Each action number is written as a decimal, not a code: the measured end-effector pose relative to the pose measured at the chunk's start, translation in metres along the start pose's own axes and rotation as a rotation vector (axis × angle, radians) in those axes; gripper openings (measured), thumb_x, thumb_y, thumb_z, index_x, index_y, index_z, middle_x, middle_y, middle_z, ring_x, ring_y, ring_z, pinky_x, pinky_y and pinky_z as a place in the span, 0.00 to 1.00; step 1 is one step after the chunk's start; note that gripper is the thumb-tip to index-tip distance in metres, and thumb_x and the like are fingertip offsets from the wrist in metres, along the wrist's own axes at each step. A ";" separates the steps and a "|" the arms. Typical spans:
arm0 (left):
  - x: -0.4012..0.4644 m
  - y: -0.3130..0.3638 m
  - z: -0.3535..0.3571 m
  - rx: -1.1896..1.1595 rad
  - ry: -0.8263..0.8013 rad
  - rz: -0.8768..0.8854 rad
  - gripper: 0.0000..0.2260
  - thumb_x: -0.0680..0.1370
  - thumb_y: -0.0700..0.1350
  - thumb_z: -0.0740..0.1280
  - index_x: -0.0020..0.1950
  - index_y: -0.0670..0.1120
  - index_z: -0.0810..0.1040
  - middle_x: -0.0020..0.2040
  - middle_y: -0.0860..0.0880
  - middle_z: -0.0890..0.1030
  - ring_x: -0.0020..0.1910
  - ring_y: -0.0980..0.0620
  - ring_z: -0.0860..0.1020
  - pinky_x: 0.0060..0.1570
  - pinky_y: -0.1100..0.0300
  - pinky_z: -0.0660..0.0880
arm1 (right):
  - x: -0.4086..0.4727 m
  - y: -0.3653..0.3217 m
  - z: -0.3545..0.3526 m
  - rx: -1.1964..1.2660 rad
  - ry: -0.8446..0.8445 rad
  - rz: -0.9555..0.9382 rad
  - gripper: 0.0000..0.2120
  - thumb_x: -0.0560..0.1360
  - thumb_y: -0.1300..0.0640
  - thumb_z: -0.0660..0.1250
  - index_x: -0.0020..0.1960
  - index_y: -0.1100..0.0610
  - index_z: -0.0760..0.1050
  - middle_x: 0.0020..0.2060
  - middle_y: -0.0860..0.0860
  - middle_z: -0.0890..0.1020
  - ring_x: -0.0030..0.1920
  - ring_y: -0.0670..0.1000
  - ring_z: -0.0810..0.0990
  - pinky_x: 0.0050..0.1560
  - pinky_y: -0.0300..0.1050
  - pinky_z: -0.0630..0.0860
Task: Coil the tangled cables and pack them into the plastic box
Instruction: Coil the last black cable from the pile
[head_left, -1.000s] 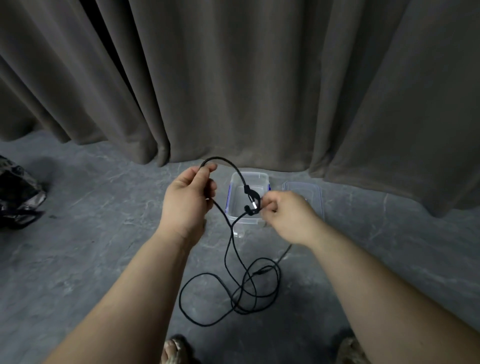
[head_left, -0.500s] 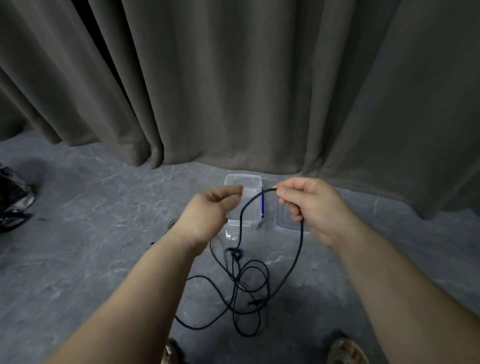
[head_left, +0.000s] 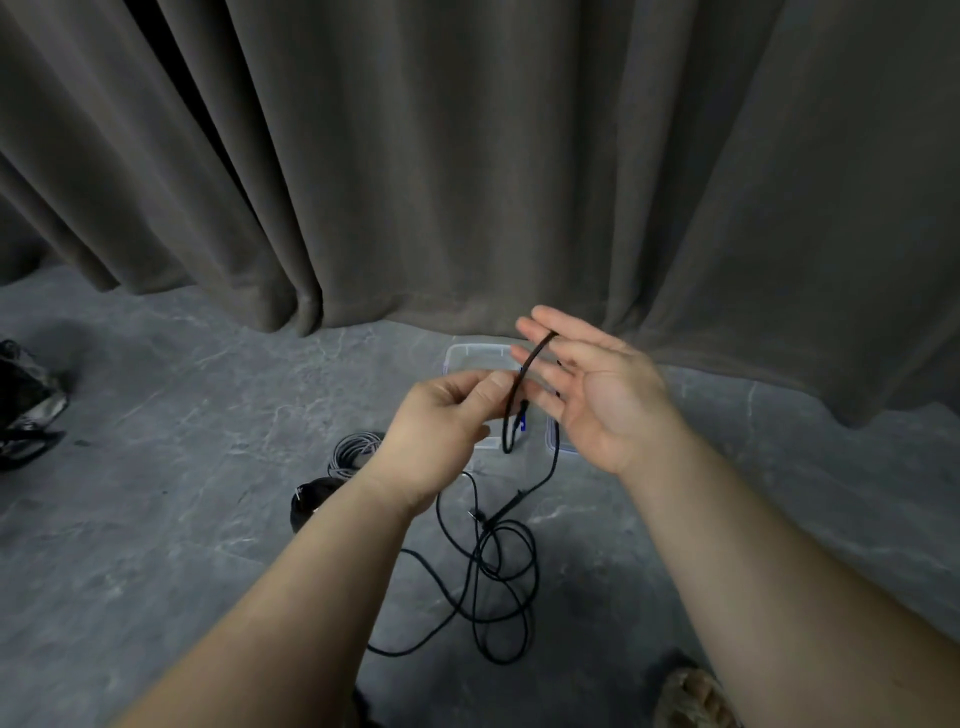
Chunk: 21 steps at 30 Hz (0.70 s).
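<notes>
The left hand (head_left: 441, 415) pinched the black cable (head_left: 524, 374). The right hand (head_left: 597, 395) had straight, spread fingers (head_left: 540, 322) with the cable draped over them, above the plastic box (head_left: 467, 356).

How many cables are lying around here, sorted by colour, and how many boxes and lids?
Black cables: 2, the loose black cable and a coiled black bundle
Grey cables: 1, grey coil
Plastic box: 1
Lid: 1
Total: 5
</notes>
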<state>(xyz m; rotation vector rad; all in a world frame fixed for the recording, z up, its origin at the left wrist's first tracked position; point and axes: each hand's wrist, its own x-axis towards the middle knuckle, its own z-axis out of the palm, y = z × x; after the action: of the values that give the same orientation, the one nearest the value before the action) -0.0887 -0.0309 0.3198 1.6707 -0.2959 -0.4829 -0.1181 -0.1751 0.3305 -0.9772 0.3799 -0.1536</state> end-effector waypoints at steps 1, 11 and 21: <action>0.000 0.000 -0.001 -0.001 -0.009 0.002 0.09 0.80 0.49 0.64 0.52 0.50 0.83 0.48 0.52 0.86 0.49 0.57 0.83 0.56 0.55 0.74 | 0.001 0.002 0.000 -0.043 0.003 -0.021 0.13 0.78 0.65 0.60 0.54 0.53 0.79 0.52 0.49 0.85 0.56 0.52 0.82 0.57 0.50 0.75; 0.006 -0.001 -0.021 0.011 0.204 0.011 0.08 0.78 0.44 0.67 0.43 0.42 0.82 0.26 0.54 0.69 0.24 0.58 0.63 0.24 0.71 0.63 | 0.013 0.014 -0.013 -0.505 0.404 -0.244 0.05 0.77 0.61 0.66 0.46 0.56 0.80 0.34 0.48 0.82 0.32 0.44 0.80 0.33 0.35 0.74; 0.005 0.001 -0.025 -0.077 0.212 0.052 0.07 0.77 0.44 0.69 0.39 0.46 0.82 0.26 0.56 0.72 0.27 0.57 0.65 0.29 0.68 0.65 | 0.002 0.027 0.009 -1.034 0.061 -0.535 0.07 0.76 0.58 0.68 0.51 0.54 0.84 0.39 0.43 0.82 0.41 0.43 0.79 0.45 0.35 0.73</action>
<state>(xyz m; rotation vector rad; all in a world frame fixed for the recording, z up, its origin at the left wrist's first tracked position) -0.0724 -0.0120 0.3228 1.6188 -0.1627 -0.2722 -0.1140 -0.1534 0.3120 -2.0937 0.2311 -0.5003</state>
